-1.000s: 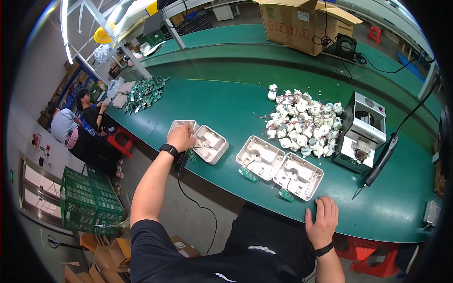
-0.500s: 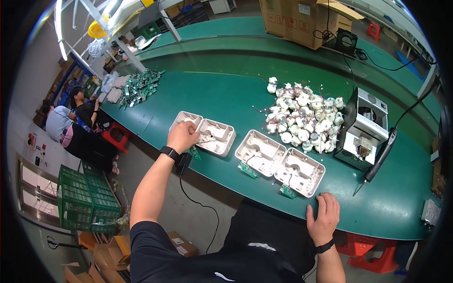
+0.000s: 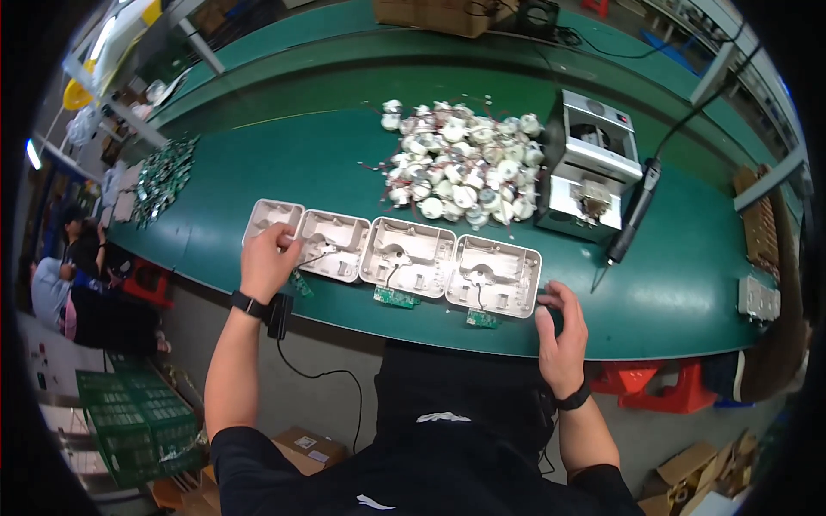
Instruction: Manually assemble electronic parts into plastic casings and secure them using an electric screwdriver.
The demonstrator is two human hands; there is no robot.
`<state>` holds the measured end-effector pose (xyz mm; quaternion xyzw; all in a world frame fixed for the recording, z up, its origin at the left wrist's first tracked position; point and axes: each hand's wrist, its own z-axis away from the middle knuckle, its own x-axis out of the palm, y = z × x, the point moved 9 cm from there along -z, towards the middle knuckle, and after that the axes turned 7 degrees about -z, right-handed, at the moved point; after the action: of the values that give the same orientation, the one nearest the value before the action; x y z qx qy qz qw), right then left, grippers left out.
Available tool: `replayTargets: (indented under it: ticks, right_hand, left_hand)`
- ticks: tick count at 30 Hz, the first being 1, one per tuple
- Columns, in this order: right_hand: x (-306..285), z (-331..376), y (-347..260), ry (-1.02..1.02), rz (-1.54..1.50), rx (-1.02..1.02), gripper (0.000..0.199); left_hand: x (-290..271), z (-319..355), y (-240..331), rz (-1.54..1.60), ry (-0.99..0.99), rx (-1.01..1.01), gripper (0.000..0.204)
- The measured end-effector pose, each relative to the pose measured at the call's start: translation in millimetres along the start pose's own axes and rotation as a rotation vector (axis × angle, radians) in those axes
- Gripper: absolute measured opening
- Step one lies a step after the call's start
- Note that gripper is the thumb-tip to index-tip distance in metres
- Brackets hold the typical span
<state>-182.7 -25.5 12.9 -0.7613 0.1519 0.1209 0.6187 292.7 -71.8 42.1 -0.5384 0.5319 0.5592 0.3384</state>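
Note:
Several white plastic housings [image 3: 493, 275] stand side by side in a row, open side up, each with molded compartments. My left hand [image 3: 268, 262] is over the leftmost housing [image 3: 274, 213], fingers curled down at its right edge and partly hiding it. Small green circuit boards [image 3: 396, 297] lie along the front of the row, with thin dark wires running into the housings. Beside the right end of the row is my right hand [image 3: 561, 340], its thumb and fingers apart and holding nothing. Its fingertips are close to the rightmost housing's wall.
Behind the row lies a pile of white round motor-like parts [image 3: 465, 163] with wires. A soldering iron [image 3: 635, 215] leans by a grey-black machine [image 3: 594, 163] on the right. More circuit boards [image 3: 163, 181] are heaped far left. Two people sit at the left.
The gap between the two pairs of housings has closed, so they stand in one row. My right hand has lifted off the table edge toward the row's right end. The view has shifted.

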Motion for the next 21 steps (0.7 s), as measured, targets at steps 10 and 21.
replayTargets:
  ticks: [10, 21]
  right_hand:
    - [-62.4, -14.3, 29.1, 0.179, 0.167, -0.001, 0.044]
    - [-113.4, -25.1, 69.9, 0.269, 0.115, 0.094, 0.043]
  left_hand:
    - [24.6, 47.0, 67.6, 0.407, -0.175, 0.059, 0.026]
    - [-30.5, 59.2, 6.0, 0.707, 0.154, -0.103, 0.029]
